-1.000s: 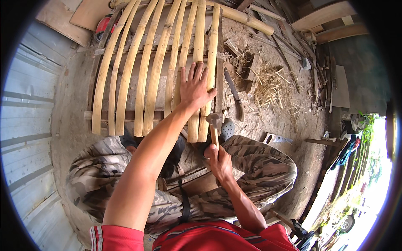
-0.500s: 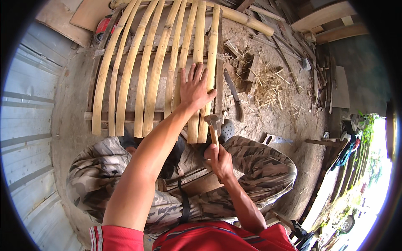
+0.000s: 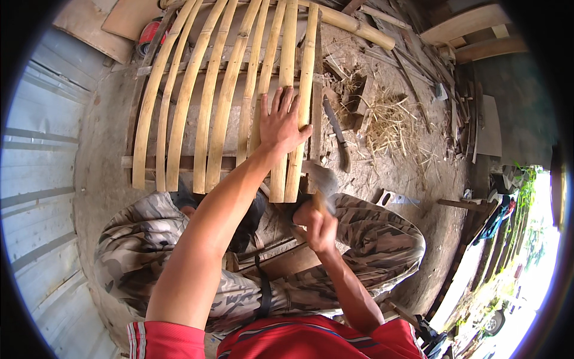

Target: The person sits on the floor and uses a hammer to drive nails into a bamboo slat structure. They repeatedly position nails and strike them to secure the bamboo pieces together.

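Observation:
My left hand (image 3: 281, 127) lies flat with fingers spread on the bamboo slats (image 3: 226, 99) near the right end of a row, pressing on the rightmost ones. Its thumb reaches over the edge slat (image 3: 307, 66). The slats run side by side away from me across a wooden frame (image 3: 142, 163). My right hand (image 3: 320, 228) is wrapped round the handle of a hammer (image 3: 324, 203), just right of the slats' near ends. Motion smears the hammer's head, which is raised off the slats and partly covers my shoe.
Right of the frame lie a long knife (image 3: 337, 134), wood shavings (image 3: 388, 125) and a handsaw (image 3: 397, 198). A bamboo pole (image 3: 359, 30) rests at the far side. A corrugated metal wall (image 3: 39, 155) stands at left. My camouflage-clad legs (image 3: 376, 239) are bent around the near end.
The hammer has swung up and to the right, away from the near end of the edge slat, with my right hand turning. My left hand stays pressed in nearly the same place.

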The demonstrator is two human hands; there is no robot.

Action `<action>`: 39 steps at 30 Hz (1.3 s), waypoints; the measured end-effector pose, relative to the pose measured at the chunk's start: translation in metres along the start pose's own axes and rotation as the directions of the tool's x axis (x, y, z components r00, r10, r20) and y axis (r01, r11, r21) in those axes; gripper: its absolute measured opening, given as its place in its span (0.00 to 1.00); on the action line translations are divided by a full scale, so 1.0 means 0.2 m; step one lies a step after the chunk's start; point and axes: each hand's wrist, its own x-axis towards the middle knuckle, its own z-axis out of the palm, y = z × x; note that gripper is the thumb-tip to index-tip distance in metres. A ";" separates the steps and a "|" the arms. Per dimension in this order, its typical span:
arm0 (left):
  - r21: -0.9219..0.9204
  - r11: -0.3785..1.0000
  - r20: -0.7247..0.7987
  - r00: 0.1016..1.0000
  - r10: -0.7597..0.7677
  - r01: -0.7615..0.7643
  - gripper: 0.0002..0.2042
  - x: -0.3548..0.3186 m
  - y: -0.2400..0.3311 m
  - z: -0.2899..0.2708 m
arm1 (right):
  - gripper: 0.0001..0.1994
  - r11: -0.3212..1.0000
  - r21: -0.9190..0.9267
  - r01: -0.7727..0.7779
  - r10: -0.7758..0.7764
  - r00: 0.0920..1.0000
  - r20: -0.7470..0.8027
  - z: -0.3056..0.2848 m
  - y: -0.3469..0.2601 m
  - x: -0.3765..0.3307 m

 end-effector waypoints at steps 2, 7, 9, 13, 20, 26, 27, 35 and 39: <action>0.002 1.000 0.032 0.999 -0.011 0.011 0.43 0.01 -0.01 -0.01 | 0.30 0.961 -0.021 -0.277 0.277 0.955 0.107 0.00 -0.08 0.01; 0.030 1.000 0.023 1.000 -0.006 0.005 0.43 0.01 -0.01 0.00 | 0.31 0.952 -0.032 -0.303 0.305 0.945 0.120 -0.02 -0.07 -0.02; 0.044 0.999 0.034 0.999 -0.004 0.002 0.45 0.02 -0.03 0.00 | 0.30 0.947 -0.096 -0.306 0.318 0.935 0.154 -0.02 -0.08 0.06; 0.033 0.999 0.064 0.998 -0.021 0.019 0.42 0.01 0.00 -0.01 | 0.25 0.989 0.149 0.021 -0.028 0.998 0.048 -0.08 -0.11 0.03; 0.016 1.000 0.009 1.000 -0.010 0.010 0.42 0.02 -0.01 -0.01 | 0.32 0.958 -0.051 -0.282 0.285 0.954 0.097 0.05 -0.03 -0.01; 0.008 1.000 0.022 1.000 -0.017 0.017 0.43 0.01 0.00 -0.02 | 0.23 0.985 0.158 0.068 -0.074 0.997 0.030 -0.05 -0.09 -0.01; 0.010 1.000 0.015 1.000 -0.018 0.018 0.43 0.01 0.00 -0.02 | 0.24 0.958 0.265 0.107 -0.111 0.994 0.002 -0.05 -0.08 -0.01; 0.010 0.999 0.031 0.999 -0.032 0.031 0.42 0.01 -0.01 -0.03 | 0.29 0.966 0.111 -0.232 0.230 0.973 0.030 -0.06 -0.12 0.03; 0.024 1.000 0.005 1.000 -0.011 0.011 0.42 0.02 0.01 -0.02 | 0.26 0.977 0.212 0.002 -0.003 1.000 0.005 0.02 0.05 -0.02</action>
